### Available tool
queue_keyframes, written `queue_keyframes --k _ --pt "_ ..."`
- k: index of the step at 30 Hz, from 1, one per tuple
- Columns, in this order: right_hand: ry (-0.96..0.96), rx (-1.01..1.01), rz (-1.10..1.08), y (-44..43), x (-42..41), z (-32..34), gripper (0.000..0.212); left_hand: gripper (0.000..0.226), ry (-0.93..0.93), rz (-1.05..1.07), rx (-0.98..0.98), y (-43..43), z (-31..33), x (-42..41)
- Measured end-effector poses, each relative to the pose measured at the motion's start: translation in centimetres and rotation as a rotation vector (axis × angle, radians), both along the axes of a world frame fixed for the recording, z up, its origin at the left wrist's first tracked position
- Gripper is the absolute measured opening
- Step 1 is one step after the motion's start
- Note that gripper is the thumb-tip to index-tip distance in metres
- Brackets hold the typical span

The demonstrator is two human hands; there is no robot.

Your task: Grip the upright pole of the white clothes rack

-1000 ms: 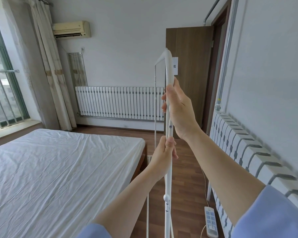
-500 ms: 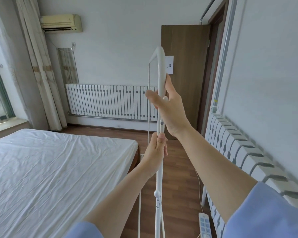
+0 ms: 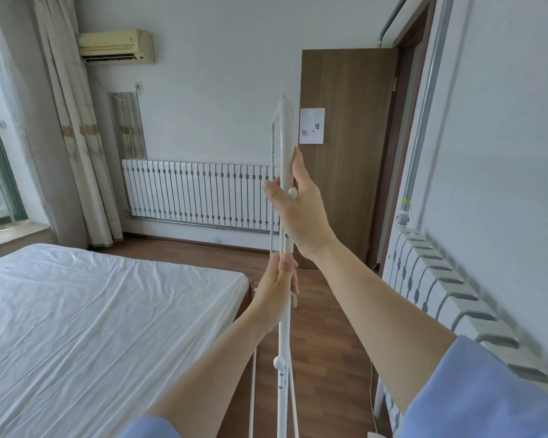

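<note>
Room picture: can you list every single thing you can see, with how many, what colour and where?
rack pole: one, white, upright in the middle, held by both hands
round knobs: two, white, on the pole, one by the upper hand, one lower down
bed: one, white sheet, left
radiators: two, white, one on the far wall, one along the right wall
air conditioner: one, cream, high on the far wall
curtain: one, beige, left by the window
door: one, brown, far right, with a white paper on it
floor: brown wood
left hand: grips the pole lower down
right hand: grips the pole higher up
</note>
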State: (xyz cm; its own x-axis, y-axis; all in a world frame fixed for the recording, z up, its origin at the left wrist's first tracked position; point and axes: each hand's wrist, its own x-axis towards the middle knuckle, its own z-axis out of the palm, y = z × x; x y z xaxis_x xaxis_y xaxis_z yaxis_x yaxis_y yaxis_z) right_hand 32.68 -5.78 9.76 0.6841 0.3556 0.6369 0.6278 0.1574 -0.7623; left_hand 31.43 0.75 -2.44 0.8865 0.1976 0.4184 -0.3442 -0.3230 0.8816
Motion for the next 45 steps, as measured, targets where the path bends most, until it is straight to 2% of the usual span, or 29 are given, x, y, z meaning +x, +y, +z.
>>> queue_keyframes --k 4,13,26,45 --pt "0.022 -0.016 0.024 1.0 3.2 0.1 0.074 0.057 0.01 0.004 -0.037 0.9 0.2 2.9" --pt "0.061 0.001 0.034 4.3 10.4 0.2 0.073 0.037 0.045 -0.013 -0.086 4.4 0.5 10.0" --pt "0.087 0.009 0.005 7.1 20.2 0.1 0.078 0.037 0.046 -0.049 -0.115 7.1 0.8 18.4" --pt "0.108 0.024 0.11 6.8 34.6 0.2 0.077 0.037 0.06 0.056 -0.13 6.2 1.1 31.9"
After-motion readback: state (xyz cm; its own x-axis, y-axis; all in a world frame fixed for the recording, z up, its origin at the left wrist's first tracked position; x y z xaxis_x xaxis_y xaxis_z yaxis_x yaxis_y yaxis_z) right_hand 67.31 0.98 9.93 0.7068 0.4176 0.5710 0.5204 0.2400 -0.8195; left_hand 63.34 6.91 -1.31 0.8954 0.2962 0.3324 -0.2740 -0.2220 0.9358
